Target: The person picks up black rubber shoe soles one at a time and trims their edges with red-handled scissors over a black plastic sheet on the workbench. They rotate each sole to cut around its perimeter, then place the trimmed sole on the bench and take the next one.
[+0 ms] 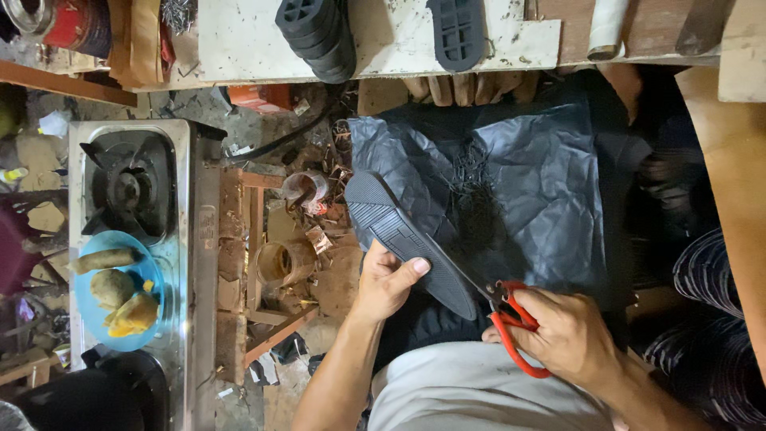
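Observation:
My left hand (385, 283) grips a black rubber shoe sole (403, 235) by its near edge, thumb on top, holding it tilted over my lap. My right hand (568, 335) is closed on red-handled scissors (511, 319), whose blades meet the sole's near end. A dark plastic sheet (527, 183) lies spread beneath, with a heap of fine black trimmings (475, 207) in its middle.
A white workbench (239, 40) at the top carries a stack of black soles (319, 36) and one single sole (457, 32). To the left stand a gas stove (128, 187) and a blue plate (152, 279) of food. Cans and scraps (287, 263) litter the floor.

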